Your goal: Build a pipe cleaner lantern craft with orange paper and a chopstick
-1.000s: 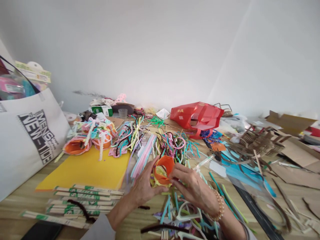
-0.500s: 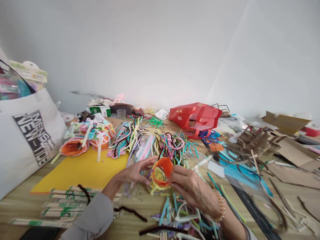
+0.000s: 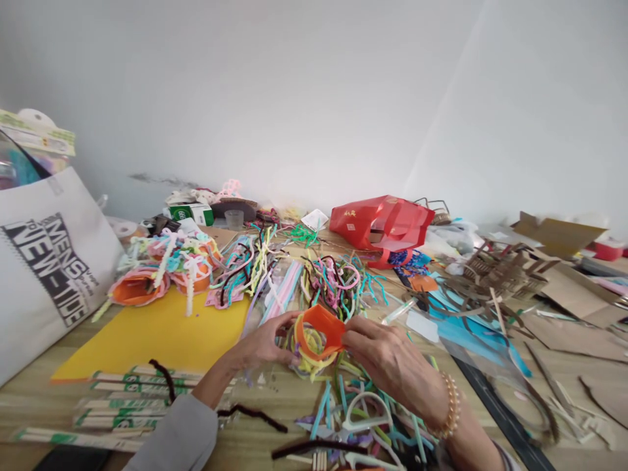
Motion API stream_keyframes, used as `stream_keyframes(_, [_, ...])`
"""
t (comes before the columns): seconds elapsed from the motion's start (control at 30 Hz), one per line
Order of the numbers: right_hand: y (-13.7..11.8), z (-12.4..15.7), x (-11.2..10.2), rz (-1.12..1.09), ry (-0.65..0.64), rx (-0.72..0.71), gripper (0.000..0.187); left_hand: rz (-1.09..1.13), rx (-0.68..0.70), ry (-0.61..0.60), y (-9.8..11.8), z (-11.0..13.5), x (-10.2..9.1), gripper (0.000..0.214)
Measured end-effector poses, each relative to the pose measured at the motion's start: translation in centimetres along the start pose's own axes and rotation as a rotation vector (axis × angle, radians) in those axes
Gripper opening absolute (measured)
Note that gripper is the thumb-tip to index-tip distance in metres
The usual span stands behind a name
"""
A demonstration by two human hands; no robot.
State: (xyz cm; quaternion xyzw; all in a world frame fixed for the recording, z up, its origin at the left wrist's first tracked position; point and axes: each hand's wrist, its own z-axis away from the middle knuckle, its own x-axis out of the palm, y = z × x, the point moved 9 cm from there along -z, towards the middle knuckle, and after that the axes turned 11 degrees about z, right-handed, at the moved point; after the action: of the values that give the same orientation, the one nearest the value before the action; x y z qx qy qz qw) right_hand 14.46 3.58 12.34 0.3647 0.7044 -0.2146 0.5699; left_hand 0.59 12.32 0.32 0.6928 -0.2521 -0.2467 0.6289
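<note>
- Between the person's two hands, a five-sided orange sheet-like cup (image 3: pixel 332 329) is tilting its open mouth toward the viewer, just above the wood-grained table (image 3: pixel 245 451); pale yellow fuzzy stems (image 3: pixel 309 366) are curving around its lower side.
- At its right edge, the right hand (image 3: pixel 387 356) is pinching the orange wall between thumb and bent fingers; a pearl-like beaded bracelet (image 3: pixel 451 409) is circling that wrist.
- Around its left side, the left hand (image 3: pixel 267 340) is curving, thumb below and fingers above; the fingertips are partly hiding, so how firmly they are gripping, one cannot tell.
- Beyond the hands, a tangled heap of multicoloured fuzzy stems (image 3: pixel 333 281) is lying; a glossy red bag (image 3: pixel 356 226) is resting on its side farther back.
- Nearer the viewer, a white looped handle (image 3: pixel 366 396) is lying among more stems; a crooked dark brown fuzzy stem (image 3: pixel 260 415) is stretching out beside the left grey sleeve (image 3: pixel 181 428).
- Toward the left, a flat yellow sheet (image 3: pixel 157 340) is lying behind green-and-white wrapped wooden sticks (image 3: pixel 118 418); a white printed tote bag (image 3: pixel 98 255) is standing beside it.
</note>
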Motion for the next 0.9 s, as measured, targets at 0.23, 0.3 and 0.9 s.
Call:
stream_keyframes(0.23, [-0.07, 0.05, -0.06, -0.077, -0.013, 0.015, 0.023, -0.019, -0.015, 0.006, -0.08, 0.17, 0.24, 0.086])
stream_keyframes(0.3, [0.02, 0.05, -0.10, -0.076, -0.004, 0.018, 0.023, -0.029, -0.015, 0.027, -0.26, 0.25, 0.08, 0.086])
stream_keyframes(0.9, [-0.09, 0.14, 0.47, -0.126, -0.040, 0.017, 0.020, 0.068, 0.030, -0.003, 0.61, 0.43, 0.87, 0.064])
